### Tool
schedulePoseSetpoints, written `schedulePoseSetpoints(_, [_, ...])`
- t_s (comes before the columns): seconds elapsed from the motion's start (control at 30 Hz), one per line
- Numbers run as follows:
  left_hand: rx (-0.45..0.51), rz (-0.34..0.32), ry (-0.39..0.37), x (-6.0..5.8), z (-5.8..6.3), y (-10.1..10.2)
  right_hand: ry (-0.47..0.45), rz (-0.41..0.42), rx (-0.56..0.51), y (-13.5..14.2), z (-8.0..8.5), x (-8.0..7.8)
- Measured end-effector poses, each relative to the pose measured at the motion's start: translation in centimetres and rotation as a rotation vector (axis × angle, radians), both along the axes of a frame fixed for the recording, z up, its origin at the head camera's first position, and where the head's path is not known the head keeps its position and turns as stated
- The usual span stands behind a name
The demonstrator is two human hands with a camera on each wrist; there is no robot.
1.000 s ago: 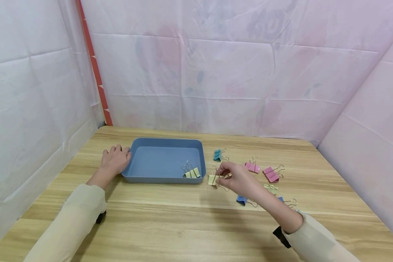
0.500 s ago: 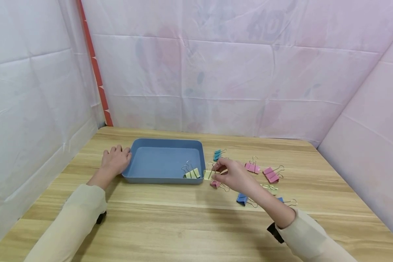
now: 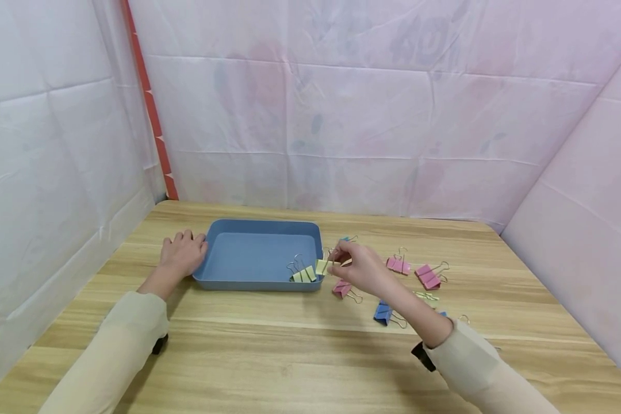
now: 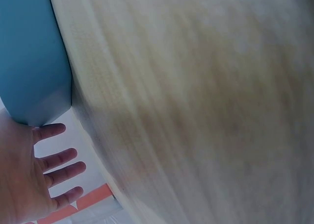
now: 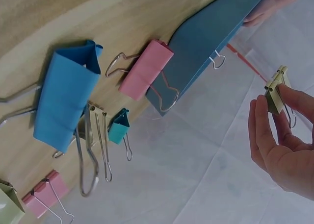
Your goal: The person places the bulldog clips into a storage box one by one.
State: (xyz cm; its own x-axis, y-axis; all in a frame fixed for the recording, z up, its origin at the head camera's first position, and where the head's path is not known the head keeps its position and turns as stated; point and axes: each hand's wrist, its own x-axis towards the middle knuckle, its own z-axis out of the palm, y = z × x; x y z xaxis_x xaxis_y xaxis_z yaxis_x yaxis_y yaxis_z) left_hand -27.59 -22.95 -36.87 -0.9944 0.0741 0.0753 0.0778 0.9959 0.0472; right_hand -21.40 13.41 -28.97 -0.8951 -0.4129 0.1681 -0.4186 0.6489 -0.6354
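Note:
My right hand [image 3: 364, 270] pinches a pale yellow binder clip [image 3: 323, 267] between thumb and fingers, raised above the table at the right rim of the blue tray [image 3: 253, 285]. From the right wrist view, the held yellow binder clip [image 5: 276, 89] shows its wire handles hanging beside the fingers. Another yellow binder clip [image 3: 304, 275] lies inside the tray, in its front right corner. At the tray's left side rests my left hand [image 3: 183, 253], fingers spread and relaxed; in the left wrist view the left hand [image 4: 22, 170] touches the tray's corner.
Right of the tray are a pink binder clip [image 3: 342, 289], a blue binder clip [image 3: 383, 313] and a teal binder clip [image 3: 345, 239], partly hidden. Farther right lie more pink binder clips [image 3: 428, 277] and a yellow binder clip [image 3: 426, 297]. White cloth [image 3: 352, 115] surrounds the table.
My right hand has moved up and left with the yellow binder clip, from beside the tray to its right rim. The pink clip beneath has come into view. The left hand stays put.

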Motion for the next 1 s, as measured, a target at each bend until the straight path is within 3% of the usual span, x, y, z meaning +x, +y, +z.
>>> schedulePoseSetpoints(0.6, [0.008,-0.01,0.006,0.0,0.1,0.0,0.084,-0.005,0.074,-0.9,0.4,-2.6])
schedulePoseSetpoints(0.8, [0.012,-0.004,0.01,0.0,0.1,-0.1,0.077,-0.015,0.104,-1.4,0.1,-3.5])
schedulePoseSetpoints(1.0, [0.005,-0.007,-0.004,0.0,0.1,0.0,0.082,0.025,0.09,-2.0,-0.5,-3.8])
